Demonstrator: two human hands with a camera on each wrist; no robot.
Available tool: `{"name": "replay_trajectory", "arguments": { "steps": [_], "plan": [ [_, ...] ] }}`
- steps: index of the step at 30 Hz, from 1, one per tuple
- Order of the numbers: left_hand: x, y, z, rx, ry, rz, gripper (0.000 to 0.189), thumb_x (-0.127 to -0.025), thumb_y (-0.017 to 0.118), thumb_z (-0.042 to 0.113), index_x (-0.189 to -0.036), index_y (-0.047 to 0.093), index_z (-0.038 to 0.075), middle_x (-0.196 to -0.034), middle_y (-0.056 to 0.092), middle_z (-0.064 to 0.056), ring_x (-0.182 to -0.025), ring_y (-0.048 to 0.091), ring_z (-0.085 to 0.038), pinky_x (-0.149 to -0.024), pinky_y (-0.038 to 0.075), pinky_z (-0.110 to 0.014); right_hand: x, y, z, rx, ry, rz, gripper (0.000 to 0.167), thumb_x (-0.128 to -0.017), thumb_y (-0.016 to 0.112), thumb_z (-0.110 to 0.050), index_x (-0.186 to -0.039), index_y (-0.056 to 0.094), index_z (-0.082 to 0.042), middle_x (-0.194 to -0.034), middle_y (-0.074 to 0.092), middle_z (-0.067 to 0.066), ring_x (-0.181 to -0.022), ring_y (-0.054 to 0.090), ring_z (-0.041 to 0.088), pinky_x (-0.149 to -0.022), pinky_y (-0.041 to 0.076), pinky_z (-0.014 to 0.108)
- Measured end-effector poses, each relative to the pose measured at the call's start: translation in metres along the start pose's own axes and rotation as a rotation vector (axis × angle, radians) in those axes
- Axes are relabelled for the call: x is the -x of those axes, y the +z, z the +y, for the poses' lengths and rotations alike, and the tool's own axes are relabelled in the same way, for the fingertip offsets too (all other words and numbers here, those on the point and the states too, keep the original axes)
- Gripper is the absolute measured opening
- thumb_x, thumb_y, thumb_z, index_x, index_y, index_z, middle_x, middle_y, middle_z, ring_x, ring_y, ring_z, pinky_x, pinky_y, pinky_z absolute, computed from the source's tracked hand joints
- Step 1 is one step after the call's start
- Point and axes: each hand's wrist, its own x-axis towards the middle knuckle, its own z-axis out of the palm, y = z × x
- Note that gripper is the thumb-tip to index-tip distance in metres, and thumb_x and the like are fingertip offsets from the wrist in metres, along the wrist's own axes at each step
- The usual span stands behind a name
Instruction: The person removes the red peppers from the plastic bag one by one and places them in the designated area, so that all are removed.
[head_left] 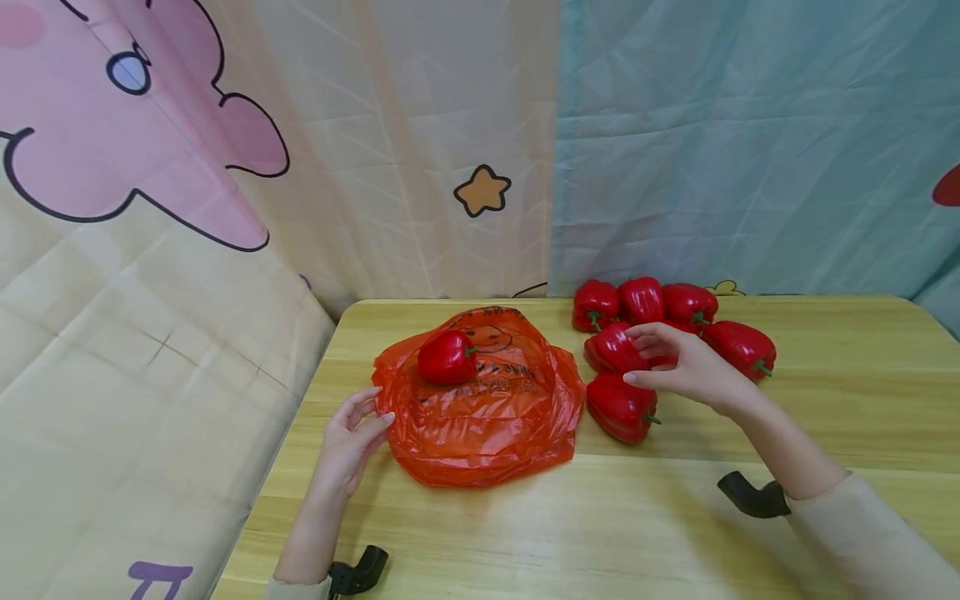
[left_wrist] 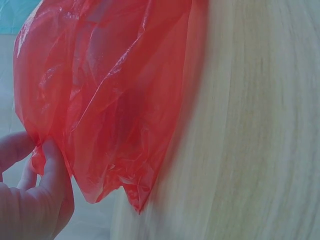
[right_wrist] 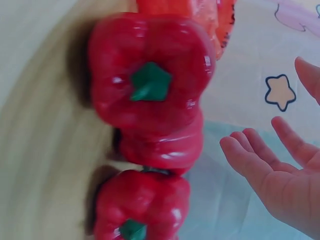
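A crinkled red plastic bag (head_left: 487,446) lies spread on the table, with printed lettering and a smiling face on it. My left hand (head_left: 348,442) pinches its left edge between thumb and fingers; the left wrist view shows a bit of the plastic (left_wrist: 38,160) bunched there. One red bell pepper (head_left: 447,358) rests at the bag's upper left, green stem toward the right. Over the peppers to the right hovers my right hand (head_left: 686,371), fingers spread and holding nothing. Nearest to it are a bell pepper (head_left: 611,350) and another in front (head_left: 621,408).
Behind these, more bell peppers (head_left: 641,300) sit in a cluster, one at its right end (head_left: 741,346). The wooden table (head_left: 525,533) ends at a patterned curtain (head_left: 420,150) at the back and left. Black curved pieces (head_left: 753,496) stick out near both wrists.
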Motion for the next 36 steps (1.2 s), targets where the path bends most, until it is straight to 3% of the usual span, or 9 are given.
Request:
{"name": "replay_trajectory", "arguments": {
  "steps": [6, 14, 19, 25, 36],
  "plan": [
    [0.000, 0.000, 0.000, -0.007, -0.006, -0.001, 0.044, -0.087, 0.058, -0.006, -0.127, 0.043, 0.006, -0.110, 0.051, -0.005, -0.087, 0.061, -0.012, -0.080, 0.053, -0.026, -0.015, 0.000, -0.015, 0.021, -0.016, -0.030, 0.063, -0.078, 0.075, -0.027, -0.129, 0.047, -0.004, -0.121, 0.054, 0.019, -0.110, 0.050, 0.036, -0.077, 0.054, 0.042],
    [0.000, 0.001, 0.000, -0.012, -0.008, 0.003, 0.043, -0.087, 0.058, -0.006, -0.126, 0.043, 0.006, -0.109, 0.051, -0.004, -0.087, 0.061, -0.012, -0.080, 0.053, -0.026, -0.039, 0.006, -0.033, 0.015, -0.049, -0.065, 0.059, -0.076, 0.077, -0.026, -0.126, 0.051, -0.009, -0.121, 0.055, 0.013, -0.111, 0.050, 0.035, -0.078, 0.054, 0.041],
    [0.000, 0.002, 0.001, -0.017, -0.005, 0.004, 0.043, -0.088, 0.058, -0.005, -0.126, 0.043, 0.006, -0.109, 0.051, -0.004, -0.087, 0.061, -0.012, -0.079, 0.053, -0.026, -0.058, 0.012, -0.041, 0.047, -0.103, -0.079, 0.055, -0.077, 0.077, -0.022, -0.124, 0.053, -0.005, -0.119, 0.056, 0.013, -0.108, 0.052, 0.033, -0.083, 0.052, 0.042],
    [0.000, 0.002, 0.001, -0.016, -0.004, 0.003, 0.042, -0.087, 0.058, -0.005, -0.126, 0.044, 0.006, -0.109, 0.051, -0.004, -0.086, 0.061, -0.012, -0.079, 0.053, -0.026, -0.076, 0.023, -0.048, 0.034, -0.106, -0.113, 0.056, -0.077, 0.076, -0.022, -0.125, 0.054, -0.005, -0.120, 0.057, 0.013, -0.108, 0.053, 0.034, -0.087, 0.050, 0.044],
    [0.000, 0.003, 0.001, -0.015, 0.006, -0.005, 0.041, -0.088, 0.057, -0.006, -0.125, 0.044, 0.006, -0.108, 0.051, -0.004, -0.086, 0.060, -0.012, -0.079, 0.053, -0.026, -0.107, 0.049, -0.062, 0.050, -0.105, -0.180, 0.055, -0.078, 0.074, -0.021, -0.125, 0.054, -0.002, -0.122, 0.056, 0.020, -0.110, 0.053, 0.035, -0.083, 0.052, 0.043]
  ]
}}
